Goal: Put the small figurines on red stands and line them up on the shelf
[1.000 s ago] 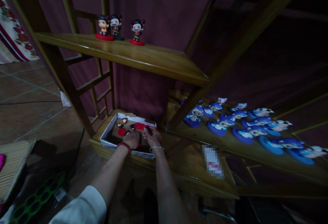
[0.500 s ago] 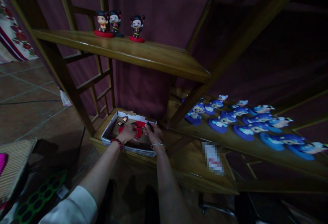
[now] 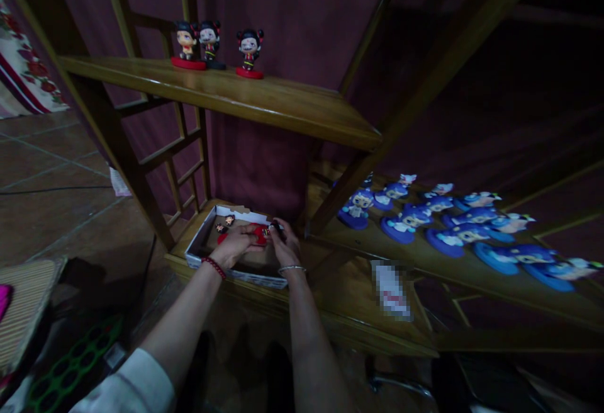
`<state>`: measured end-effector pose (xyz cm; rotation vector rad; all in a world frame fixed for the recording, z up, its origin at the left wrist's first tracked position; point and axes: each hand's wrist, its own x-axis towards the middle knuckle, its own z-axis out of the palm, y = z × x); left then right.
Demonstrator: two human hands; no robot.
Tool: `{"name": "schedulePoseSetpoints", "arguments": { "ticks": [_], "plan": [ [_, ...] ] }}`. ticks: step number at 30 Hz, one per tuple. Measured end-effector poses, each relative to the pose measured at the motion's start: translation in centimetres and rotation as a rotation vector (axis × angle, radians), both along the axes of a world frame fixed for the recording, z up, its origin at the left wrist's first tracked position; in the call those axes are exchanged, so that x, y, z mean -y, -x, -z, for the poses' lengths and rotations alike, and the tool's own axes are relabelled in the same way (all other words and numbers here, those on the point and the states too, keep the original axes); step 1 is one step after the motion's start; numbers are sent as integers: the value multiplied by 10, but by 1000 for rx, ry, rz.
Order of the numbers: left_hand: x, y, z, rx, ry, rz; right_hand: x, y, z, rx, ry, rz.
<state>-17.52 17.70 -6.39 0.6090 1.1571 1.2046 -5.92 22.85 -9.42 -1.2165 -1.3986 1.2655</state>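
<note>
A shallow white cardboard box (image 3: 201,237) sits on the low wooden shelf with small figurine parts inside. Over it, my right hand (image 3: 286,248), with a silver bracelet, has its fingers closed round a small black-haired figurine (image 3: 267,232). My left hand (image 3: 236,246), wearing a red bead bracelet, grips a red base (image 3: 259,234) close beside that figurine; its fingertips are partly hidden. Whether figurine and base are joined cannot be made out. Loose dark-haired figurine pieces (image 3: 229,220) lie in the box's far left corner.
Three figurines on bases (image 3: 249,51) stand on the upper wooden shelf (image 3: 283,101). Several blue-haired figurines (image 3: 358,206) are lined up on the right shelf. A blurred-out white item (image 3: 391,290) lies on the low shelf. A green holed tray (image 3: 70,362) is at lower left.
My left hand has moved from over the red pieces in the box towards my right hand, bringing a red base up beside the figurine. My right hand keeps hold of the figurine.
</note>
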Motion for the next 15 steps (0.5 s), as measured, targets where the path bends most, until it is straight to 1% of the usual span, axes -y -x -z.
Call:
{"name": "schedulePoseSetpoints", "arguments": {
  "ticks": [3,5,10,15],
  "plan": [
    [1,1,-3,55,-33,12,1,0,-6,-52,34,-3],
    [1,3,-4,57,-47,23,2,0,-9,-65,31,-2],
    [3,4,-5,36,-91,29,4,-1,-13,-50,-28,-29],
    [5,5,-3,80,-124,48,8,-3,-16,-50,-104,-41]
  ]
}}
